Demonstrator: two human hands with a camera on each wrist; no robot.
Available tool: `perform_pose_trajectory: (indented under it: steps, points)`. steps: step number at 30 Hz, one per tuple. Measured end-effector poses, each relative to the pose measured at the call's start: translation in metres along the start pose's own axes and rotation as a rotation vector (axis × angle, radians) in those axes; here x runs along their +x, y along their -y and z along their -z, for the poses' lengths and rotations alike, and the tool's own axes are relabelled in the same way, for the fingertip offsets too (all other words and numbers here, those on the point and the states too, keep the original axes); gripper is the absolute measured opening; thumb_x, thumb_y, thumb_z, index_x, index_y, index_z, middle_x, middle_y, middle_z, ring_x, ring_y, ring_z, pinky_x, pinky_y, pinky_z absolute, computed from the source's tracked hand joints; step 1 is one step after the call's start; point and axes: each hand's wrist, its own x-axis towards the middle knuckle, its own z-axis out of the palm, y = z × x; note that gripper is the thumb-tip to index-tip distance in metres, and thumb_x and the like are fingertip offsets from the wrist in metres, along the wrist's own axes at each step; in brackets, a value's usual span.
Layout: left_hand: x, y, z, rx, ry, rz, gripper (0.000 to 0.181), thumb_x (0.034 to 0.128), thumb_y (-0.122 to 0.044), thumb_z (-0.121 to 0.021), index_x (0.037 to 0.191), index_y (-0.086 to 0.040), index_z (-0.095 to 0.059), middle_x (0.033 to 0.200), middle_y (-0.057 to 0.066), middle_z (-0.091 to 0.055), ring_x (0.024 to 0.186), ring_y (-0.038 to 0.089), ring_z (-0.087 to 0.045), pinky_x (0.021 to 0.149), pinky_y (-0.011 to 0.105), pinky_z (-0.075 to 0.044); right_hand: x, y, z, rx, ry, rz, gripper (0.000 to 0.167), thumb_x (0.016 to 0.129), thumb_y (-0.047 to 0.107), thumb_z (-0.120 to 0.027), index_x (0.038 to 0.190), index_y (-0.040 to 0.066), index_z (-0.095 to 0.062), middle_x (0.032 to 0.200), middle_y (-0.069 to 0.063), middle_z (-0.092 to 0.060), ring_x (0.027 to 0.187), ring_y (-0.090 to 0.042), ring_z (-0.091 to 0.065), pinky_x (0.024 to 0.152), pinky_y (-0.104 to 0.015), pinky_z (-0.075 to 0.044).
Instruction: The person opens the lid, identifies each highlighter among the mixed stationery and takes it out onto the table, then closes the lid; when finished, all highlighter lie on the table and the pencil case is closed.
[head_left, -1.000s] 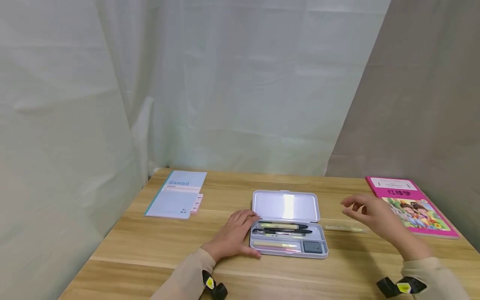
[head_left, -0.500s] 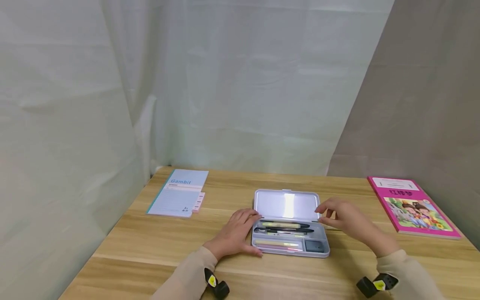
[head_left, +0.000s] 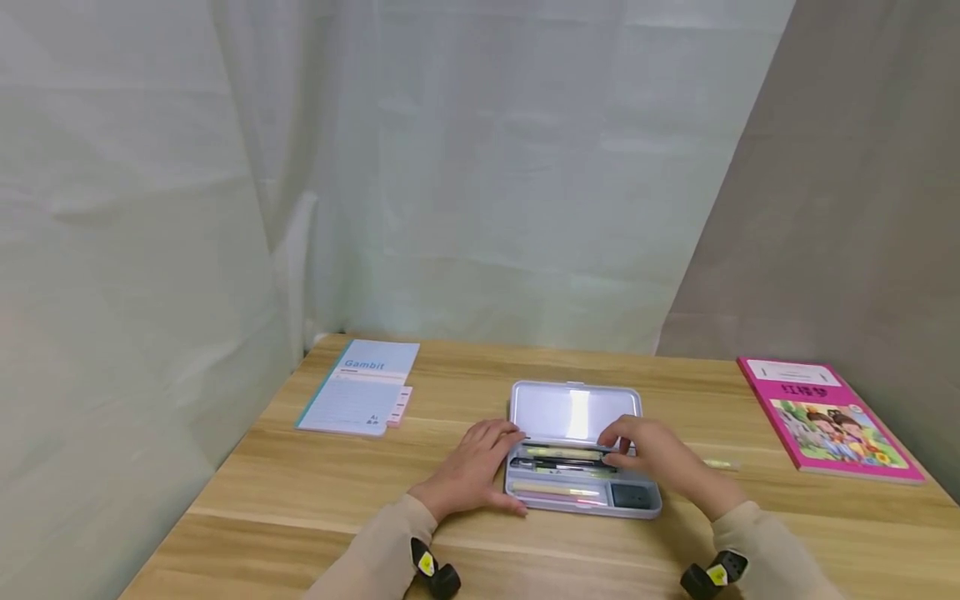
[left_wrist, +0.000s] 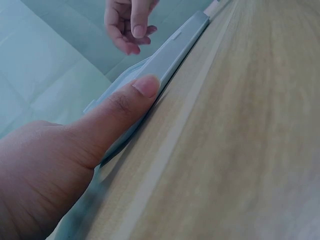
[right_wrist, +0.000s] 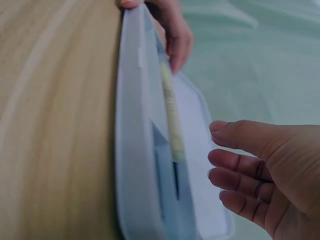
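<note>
A pale pencil case point(head_left: 573, 412) lies on the table with its lid folded back. Inside are several pens point(head_left: 566, 463), slim sticks in the front compartment and a dark eraser point(head_left: 632, 497). My left hand point(head_left: 472, 471) holds the case's left end, the thumb point(left_wrist: 120, 107) against its front side and the fingers over the far side. Over the right part of the tray hovers my right hand point(head_left: 656, 458), its fingers loosely bent with nothing between them; in the right wrist view they stand apart from the yellow-barrelled pen point(right_wrist: 172, 115).
A pale stick point(head_left: 722, 464) lies right of the case, partly behind my right hand. A blue Gambit notebook point(head_left: 360, 387) with pink tabs point(head_left: 400, 407) lies at the left. At the far right is a pink book point(head_left: 832, 421). Curtains hang behind the table point(head_left: 262, 508).
My right hand has moved left, from above the stick beside the case to over the pens in the tray. The left hand has stayed on the case.
</note>
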Motion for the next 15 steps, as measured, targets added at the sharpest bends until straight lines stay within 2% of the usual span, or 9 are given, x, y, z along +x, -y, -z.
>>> perform_pose_trajectory:
  steps: [8,15]
  points:
    - [-0.001,0.0,0.0,-0.007,0.006,0.007,0.104,0.0636,-0.077,-0.068,0.144,-0.016,-0.041,0.145,0.002,-0.042,0.137,0.021,-0.036,0.121,0.041,-0.026,0.004,0.005,-0.015,-0.023,-0.021,0.005,0.013,0.08,0.012,-0.075,0.091,0.008,-0.07,0.083,0.003,-0.063,0.07,-0.003,-0.053,0.059,-0.019,-0.047]
    - [-0.001,-0.001,0.001,-0.015,-0.002,-0.003,0.102,0.0641,-0.075,-0.069,0.143,-0.016,-0.042,0.144,0.001,-0.042,0.136,0.02,-0.036,0.121,0.041,-0.026,0.007,0.002,-0.024,-0.084,-0.015,0.028,0.014,0.08,0.012,-0.076,0.092,0.007,-0.07,0.083,0.004,-0.06,0.07,-0.002,-0.051,0.059,-0.019,-0.047]
